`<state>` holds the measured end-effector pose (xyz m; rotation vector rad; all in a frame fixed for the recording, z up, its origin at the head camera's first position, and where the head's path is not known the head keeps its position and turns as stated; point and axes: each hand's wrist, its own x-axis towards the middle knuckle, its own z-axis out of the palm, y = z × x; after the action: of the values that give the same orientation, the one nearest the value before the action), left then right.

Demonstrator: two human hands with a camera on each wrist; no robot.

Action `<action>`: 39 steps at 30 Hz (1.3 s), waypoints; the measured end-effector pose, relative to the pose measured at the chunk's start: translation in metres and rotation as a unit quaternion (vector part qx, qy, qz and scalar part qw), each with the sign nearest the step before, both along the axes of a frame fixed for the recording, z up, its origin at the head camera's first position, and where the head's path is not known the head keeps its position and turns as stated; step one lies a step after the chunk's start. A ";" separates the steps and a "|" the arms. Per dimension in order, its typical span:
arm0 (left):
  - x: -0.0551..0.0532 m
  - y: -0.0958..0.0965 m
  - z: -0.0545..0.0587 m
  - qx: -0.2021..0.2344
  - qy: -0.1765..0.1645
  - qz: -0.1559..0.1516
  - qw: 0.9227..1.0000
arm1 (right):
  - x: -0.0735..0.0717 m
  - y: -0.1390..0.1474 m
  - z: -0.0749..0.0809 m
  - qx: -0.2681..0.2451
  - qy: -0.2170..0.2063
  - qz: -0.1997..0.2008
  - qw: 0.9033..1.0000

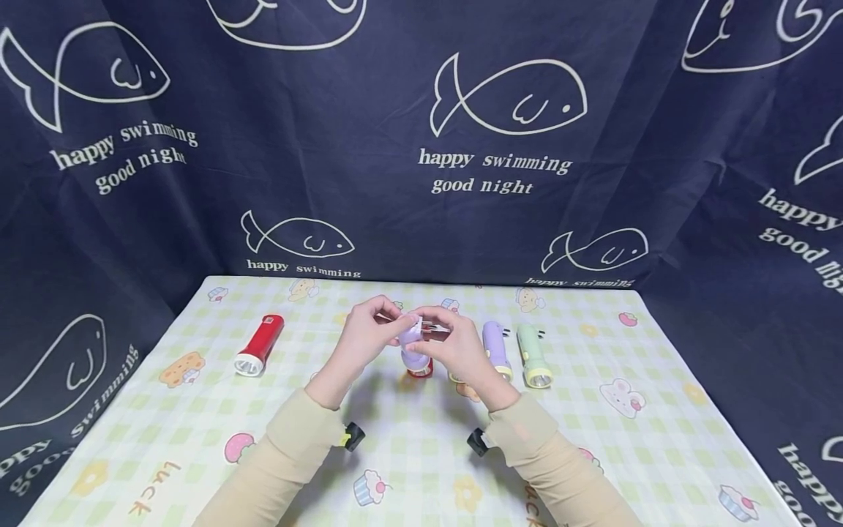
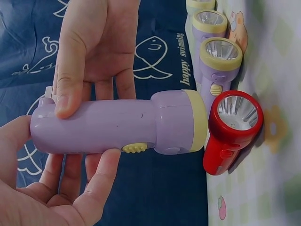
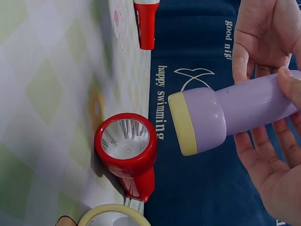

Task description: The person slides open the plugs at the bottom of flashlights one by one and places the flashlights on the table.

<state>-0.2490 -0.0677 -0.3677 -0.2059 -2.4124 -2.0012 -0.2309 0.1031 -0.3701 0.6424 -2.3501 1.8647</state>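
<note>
A lilac flashlight (image 2: 117,125) with a yellow rim and a ribbed yellow switch is held above the table by both hands, head end down. My left hand (image 1: 370,333) grips it near the tail, thumb and fingers on opposite sides. From the other side my right hand (image 1: 454,344) pinches the body near the tail, its thumb lying on the casing in the left wrist view. A small pale piece (image 2: 48,93) sticks out at the tail. Just below and behind the held flashlight stands a red flashlight (image 3: 127,146), with metal prongs at its side.
Left on the table lies a red flashlight (image 1: 263,340) with a white rim. To the right are a purple flashlight (image 1: 494,340) and a green flashlight (image 1: 530,348), both showing prongs. Another purple flashlight (image 2: 221,63) is mostly behind my right hand in the head view. A dark fish-print curtain (image 1: 395,146) hangs behind.
</note>
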 end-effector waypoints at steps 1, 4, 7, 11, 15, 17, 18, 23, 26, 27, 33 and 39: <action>0.000 0.001 0.000 -0.003 0.001 0.001 1.000 | 0.000 0.000 0.000 0.000 0.001 0.000 1.000; 0.000 0.002 0.001 -0.011 0.003 0.004 1.000 | 0.000 0.001 0.001 0.002 0.004 0.002 1.000; 0.001 0.003 0.001 -0.018 0.003 0.005 1.000 | 0.001 0.001 0.001 0.004 0.006 0.002 1.000; 0.002 0.003 0.002 -0.027 0.002 0.010 1.000 | 0.001 0.001 0.001 0.008 0.010 0.001 1.000; 0.002 0.002 0.002 -0.032 0.001 0.018 0.999 | 0.000 0.000 0.001 0.011 0.010 0.005 1.000; 0.002 0.002 0.001 -0.032 0.001 0.019 0.999 | -0.001 0.000 0.000 0.010 0.007 0.006 1.000; 0.002 0.002 0.001 -0.031 0.001 0.018 0.999 | -0.002 0.001 -0.001 0.010 0.006 0.007 1.000; 0.000 0.003 -0.001 -0.028 0.003 0.020 0.999 | -0.006 0.001 -0.007 0.015 0.001 0.002 1.000; -0.001 0.003 -0.002 -0.021 0.009 0.022 1.000 | -0.013 0.003 -0.016 0.015 -0.003 -0.006 1.000; -0.001 0.004 -0.002 -0.017 0.010 0.021 1.000 | -0.016 0.003 -0.020 0.013 -0.005 -0.008 1.000; -0.002 0.006 -0.003 0.004 0.006 0.016 1.000 | -0.022 0.007 -0.027 -0.001 -0.004 -0.014 1.000; -0.003 0.004 -0.001 0.011 0.004 -0.001 1.000 | -0.022 0.009 -0.025 -0.010 -0.005 -0.021 1.000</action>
<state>-0.2517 -0.0633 -0.3686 -0.2161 -2.3857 -2.0231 -0.2532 0.1118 -0.3946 0.5784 -2.3296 1.8747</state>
